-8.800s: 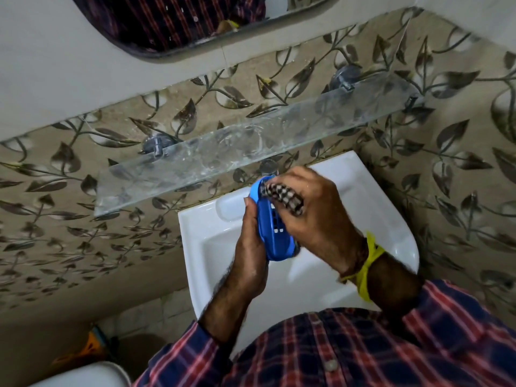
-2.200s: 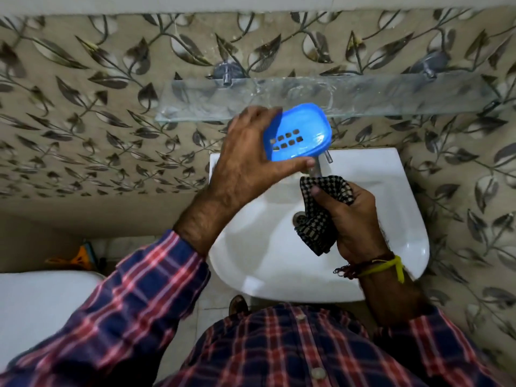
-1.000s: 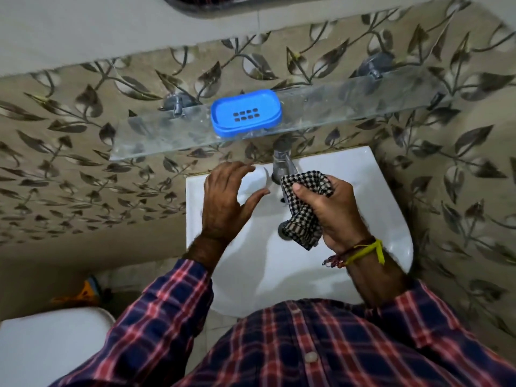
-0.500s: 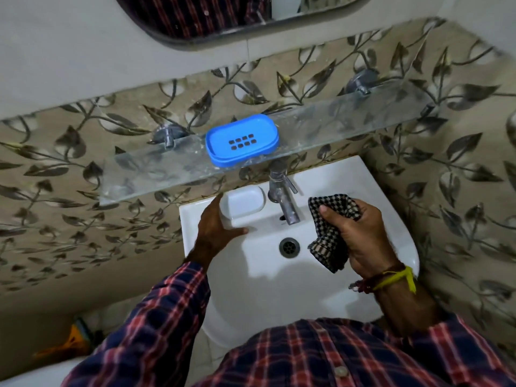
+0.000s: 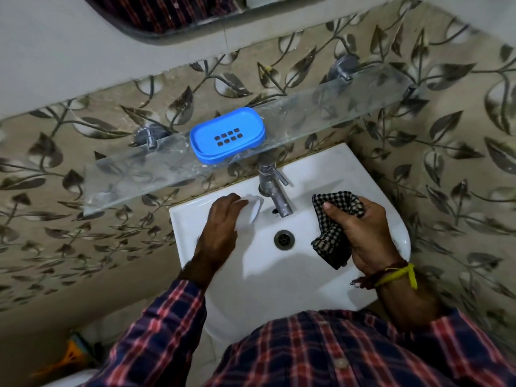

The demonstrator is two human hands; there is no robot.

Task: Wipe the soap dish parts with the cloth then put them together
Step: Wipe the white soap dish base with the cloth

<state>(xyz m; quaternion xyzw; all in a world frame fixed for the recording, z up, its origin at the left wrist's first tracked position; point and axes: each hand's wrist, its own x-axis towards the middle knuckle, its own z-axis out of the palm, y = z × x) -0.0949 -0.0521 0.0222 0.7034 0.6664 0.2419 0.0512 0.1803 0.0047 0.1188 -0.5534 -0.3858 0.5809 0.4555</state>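
Right hand (image 5: 360, 236) fisted round cloth (image 5: 332, 230) over sink (image 5: 279, 275), left hand (image 5: 223, 219) loosely curled – fingertips on white soap, blue dish (image 5: 227, 135) on shelf (image 5: 139, 171).

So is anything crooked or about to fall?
Yes, a bit: the blue soap dish sits at an angle on the glass shelf, its near edge poking past the shelf's front. Nothing looks spilled or broken.

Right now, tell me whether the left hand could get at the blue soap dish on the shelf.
Probably yes: the left hand sits below the blue soap dish, with only open air between.
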